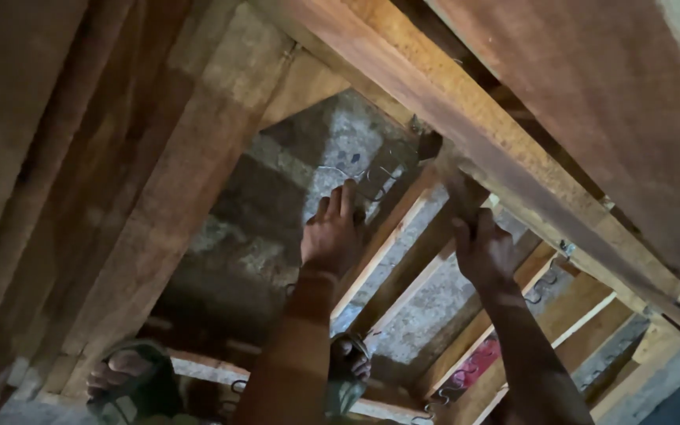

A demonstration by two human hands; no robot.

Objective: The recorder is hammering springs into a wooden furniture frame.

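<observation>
I look down into a bare wooden frame. My left hand [330, 234] reaches to a bent metal wire spring [371, 177] near a slanting slat [391, 228]. Its fingers lie straight and close together with the tips at the wire; the thumb is hidden, so I cannot tell if it pinches anything. My right hand [482, 252] is closed around a blurred wooden-handled tool [454, 185] whose dark end [430, 145] sits just under the big diagonal beam [466, 130].
Thick wooden boards [159, 181] rise at the left and a wide plank [615, 102] crosses the upper right. Grey concrete floor [277, 220] shows between the slats. My two feet in sandals [127, 382] [348, 364] stand below. More wire springs [541, 290] hang on the right-hand slats.
</observation>
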